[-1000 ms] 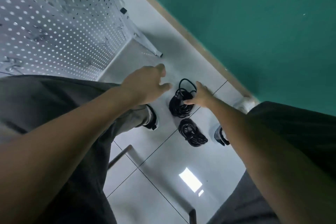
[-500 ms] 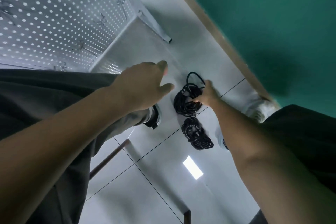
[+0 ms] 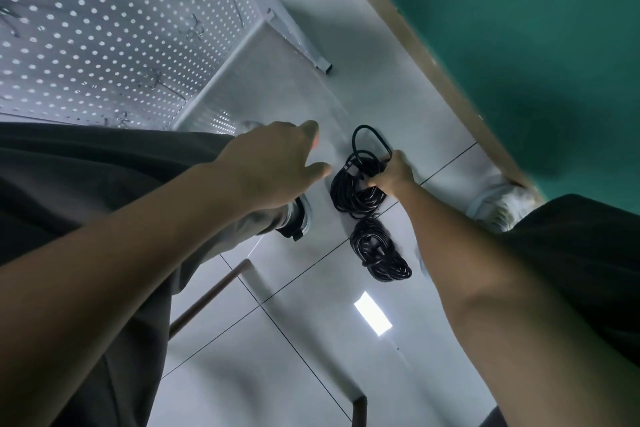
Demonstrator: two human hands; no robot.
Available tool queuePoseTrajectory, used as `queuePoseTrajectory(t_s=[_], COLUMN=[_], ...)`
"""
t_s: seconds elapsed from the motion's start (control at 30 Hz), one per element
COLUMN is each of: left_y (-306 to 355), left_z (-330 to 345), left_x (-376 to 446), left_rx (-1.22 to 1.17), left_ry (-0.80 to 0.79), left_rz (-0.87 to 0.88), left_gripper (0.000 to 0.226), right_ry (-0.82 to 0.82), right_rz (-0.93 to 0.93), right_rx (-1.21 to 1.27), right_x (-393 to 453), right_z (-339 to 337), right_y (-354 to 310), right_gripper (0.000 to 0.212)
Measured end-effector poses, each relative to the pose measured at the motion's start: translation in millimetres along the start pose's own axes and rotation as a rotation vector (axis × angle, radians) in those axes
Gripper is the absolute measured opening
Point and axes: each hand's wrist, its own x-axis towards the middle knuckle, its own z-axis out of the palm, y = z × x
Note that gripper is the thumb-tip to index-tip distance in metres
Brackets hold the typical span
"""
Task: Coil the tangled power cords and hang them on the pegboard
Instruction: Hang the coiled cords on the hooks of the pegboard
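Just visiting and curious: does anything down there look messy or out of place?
Two black cord bundles lie on the floor tiles rather than hanging on the pegboard. The right hand grips the farther one, which has a stray loop sticking out.

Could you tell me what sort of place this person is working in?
Probably a workshop or storage room: a white pegboard with hooks stands on a tiled floor, and black power cords lie bundled by it.

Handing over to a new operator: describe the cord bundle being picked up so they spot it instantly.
Start at the pegboard and drop to the tiled floor beside it. Two black bundles lie there; it is the farther bundle, gripped by the right hand, with one loop sticking out.
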Motion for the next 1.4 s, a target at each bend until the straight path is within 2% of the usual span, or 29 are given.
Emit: queuePoseTrajectory(t_s=[0.17, 0.4, 0.57, 0.67, 0.8, 0.87, 0.97, 1.07, 1.17, 1.2, 1.4], left_y=[3.3, 11.3, 6.0, 4.9, 11.7, 19.2, 26.5, 25.6, 29.4, 31.1, 32.8], left_z=[-1.7, -2.6, -6.3, -15.0, -35.5, -45.9, -63.5, -78.2, -92.2, -97.0, -117.2], left_x=[2.4, 3.8, 7.7, 7.5, 3.4, -4.4, -26.3, -55.6, -84.1, -93.9, -146.6], left_rx=[0.009, 0.0, -0.034, -0.195, -0.568, -0.799, -1.155, -1.442, -1.571, -1.596, -1.547], left_ry=[-0.002, -0.004, 0.03, 0.079, 0.186, 0.246, 0.286, 0.203, 0.205, 0.222, 0.186], left_rz=[-0.001, 0.019, 0.013, -0.038, -0.104, -0.092, -0.025, 0.057, 0.178, 0.183, 0.264], left_gripper=[0.046, 0.048, 0.051, 0.062, 0.083, 0.082, 0.059, 0.073, 0.043, 0.039, 0.045], right_ry=[0.084, 0.088, 0.088, 0.116, 0.138, 0.131, 0.083, 0.045, 0.101, 0.115, 0.079], right_rz=[-0.055, -0.151, -0.199, -0.277, -0.411, -0.486, -0.609, -0.725, -0.872, -0.923, -1.145], right_rx=[0.017, 0.02, 0.186, 0.3, 0.432, 0.466, 0.461, 0.412, 0.305, 0.255, 0.007], right_x=[-0.4, -9.7, -30.6, -62.2, -122.2, -156.1, -205.8, -258.6, -300.8, -312.1, -373.0], right_z=[12.0, -6.7, -46.7, -78.9, -121.2, -135.6, -154.0, -166.4, -176.9, -180.5, -198.1], right_y=[-3.5, -24.6, -63.2, -102.7, -159.2, -181.4, -210.3, -232.4, -246.7, -249.9, -251.5], right_gripper=[0.053, 0.051, 0.048, 0.047, 0.046, 0.045, 0.045, 0.056, 0.063, 0.065, 0.066])
